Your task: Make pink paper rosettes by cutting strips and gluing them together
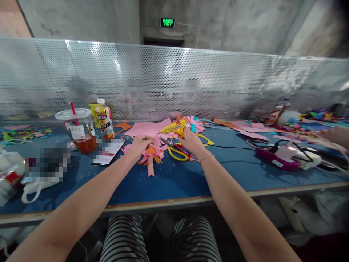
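My right hand [191, 142] grips a yellow glue gun [173, 128], its nozzle pointing left over pink paper. My left hand [140, 144] presses down on a pink and orange paper flower [151, 154] with a pink strip hanging toward me, on the blue table [174, 178]. The glue gun tip is a little above and to the right of my left hand's fingers. Yellow and red scissors [177, 151] lie just to the left of my right wrist. The gun's black cord runs off to the right.
A plastic cup of tea with a red straw [80, 133] and a juice bottle [105, 119] stand at the left. A white card [108, 152] lies beside them. Pink sheets [148, 128] and paper scraps cover the back. A magenta device with cables [278, 157] sits right; another person's hand [336, 135] at the far right.
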Tool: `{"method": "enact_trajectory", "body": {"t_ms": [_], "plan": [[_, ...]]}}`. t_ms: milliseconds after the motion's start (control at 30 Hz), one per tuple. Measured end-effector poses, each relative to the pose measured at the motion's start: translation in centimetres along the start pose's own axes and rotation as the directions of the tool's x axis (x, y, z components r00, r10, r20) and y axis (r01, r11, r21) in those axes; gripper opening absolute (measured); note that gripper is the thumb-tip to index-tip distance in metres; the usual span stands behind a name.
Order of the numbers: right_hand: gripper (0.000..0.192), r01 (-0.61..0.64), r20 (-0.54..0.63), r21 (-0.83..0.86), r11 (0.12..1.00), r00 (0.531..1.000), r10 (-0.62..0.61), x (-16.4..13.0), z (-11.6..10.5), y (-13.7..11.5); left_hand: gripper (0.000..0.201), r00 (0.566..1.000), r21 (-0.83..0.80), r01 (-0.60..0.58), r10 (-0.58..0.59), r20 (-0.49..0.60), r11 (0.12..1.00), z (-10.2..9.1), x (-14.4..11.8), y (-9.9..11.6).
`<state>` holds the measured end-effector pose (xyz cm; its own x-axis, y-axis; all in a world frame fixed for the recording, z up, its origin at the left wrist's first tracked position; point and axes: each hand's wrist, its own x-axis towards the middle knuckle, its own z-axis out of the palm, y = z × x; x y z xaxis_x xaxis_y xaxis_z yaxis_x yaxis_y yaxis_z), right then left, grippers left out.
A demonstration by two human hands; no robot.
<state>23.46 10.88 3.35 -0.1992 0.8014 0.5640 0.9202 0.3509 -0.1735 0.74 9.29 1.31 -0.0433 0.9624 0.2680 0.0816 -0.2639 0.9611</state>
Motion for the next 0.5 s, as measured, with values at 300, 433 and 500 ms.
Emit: {"method": "enact_trajectory", "body": {"t_ms": [300, 433, 500], "plan": [[0.036, -0.05, 0.041, -0.117, 0.992, 0.998, 0.055, -0.4, -1.0, -1.2, 0.015, 0.999, 0.059, -0.037, 0.038, -0.012, 0.998, 0.0, -0.1, 0.3], [0.052, -0.162, 0.062, -0.055, 0.985, 0.984, 0.165, -0.2, -0.3, -0.5, 0.017, 1.0, -0.032, -0.029, 0.029, -0.007, 0.999, 0.0, 0.1, -0.1], [0.051, -0.192, 0.087, -0.062, 0.979, 0.976, 0.197, -0.1, 0.3, 0.5, 0.019, 1.0, -0.09, -0.008, 0.009, 0.007, 0.996, -0.1, 0.2, -0.2]]}}
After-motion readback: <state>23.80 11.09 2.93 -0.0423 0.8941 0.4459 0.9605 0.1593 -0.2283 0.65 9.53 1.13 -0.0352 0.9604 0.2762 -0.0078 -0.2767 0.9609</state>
